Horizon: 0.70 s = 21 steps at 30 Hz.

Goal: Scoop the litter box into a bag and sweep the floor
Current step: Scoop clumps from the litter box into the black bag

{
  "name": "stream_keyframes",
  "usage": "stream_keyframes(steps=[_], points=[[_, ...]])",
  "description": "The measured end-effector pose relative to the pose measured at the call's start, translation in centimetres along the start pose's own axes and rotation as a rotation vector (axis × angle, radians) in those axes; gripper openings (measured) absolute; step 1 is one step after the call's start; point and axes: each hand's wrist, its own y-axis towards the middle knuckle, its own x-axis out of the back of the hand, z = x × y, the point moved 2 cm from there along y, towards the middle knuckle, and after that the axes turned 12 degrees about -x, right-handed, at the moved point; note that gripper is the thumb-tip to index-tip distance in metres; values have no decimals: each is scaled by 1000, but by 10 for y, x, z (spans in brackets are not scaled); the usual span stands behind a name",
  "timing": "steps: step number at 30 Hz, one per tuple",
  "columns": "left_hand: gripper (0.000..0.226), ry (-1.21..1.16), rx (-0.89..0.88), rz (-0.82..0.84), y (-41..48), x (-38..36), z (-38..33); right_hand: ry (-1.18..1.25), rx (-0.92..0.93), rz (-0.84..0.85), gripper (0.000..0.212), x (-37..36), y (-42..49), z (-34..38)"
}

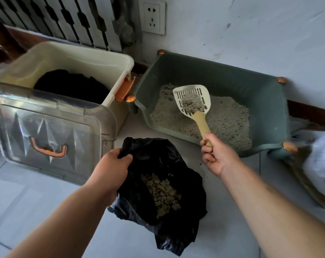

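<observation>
The right hand [215,157] is clenched round the end of the scoop's handle. The scoop [192,100] runs lengthwise from that fist toward 11 o'clock, with its slotted head held level above the litter [230,120] and carrying a grey clump [193,105]. The head hangs inside the green litter box [269,88], which is about half covered with granules.

The black bag [185,220] lies on the floor at about 7 o'clock from the scoop head and 8 o'clock from the right fist, so the load probably has to swing back and left to reach it. The left hand [113,168] is nearer and pinches the bag's rim at its 10 o'clock edge, holding the mouth up. Brownish clumps [161,194] already sit inside.

At 9 o'clock from the box stands a cream bin [83,56] holding something dark.
</observation>
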Motion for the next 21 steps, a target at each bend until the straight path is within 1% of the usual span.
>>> stream_keyframes(steps=[3,6,8,21], points=[[14,34,-22,11,-5,-4,-4,-55,16,-33,13,12,-10,-3],[14,63,-29,4,-7,-6,-7,-54,19,-42,11,22,-18,-7],[19,97,-39,1,-5,-7,-7,-55,5,-54,10,27,-25,-10],[15,76,-75,-25,-7,-17,-9,-71,-27,-75,9,57,-50,-26]])
